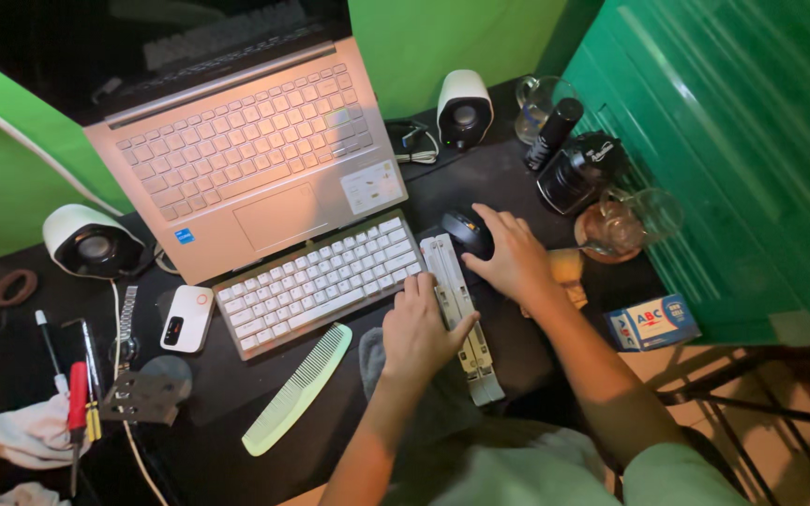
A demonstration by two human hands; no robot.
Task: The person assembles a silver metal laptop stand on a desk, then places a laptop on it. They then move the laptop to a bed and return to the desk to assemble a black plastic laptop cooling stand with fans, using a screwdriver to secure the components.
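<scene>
Bench [236,394] black, cluttered, green walls; right hand [516,258] cupping mouse [468,231], left hand [416,330] loosely curled at keyboard [316,281] four o'clock.

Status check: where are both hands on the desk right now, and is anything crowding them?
Left hand resting on the folded white stand, beside the white keyboard. Right hand on the black mouse. Glass mug close on the right.
</scene>
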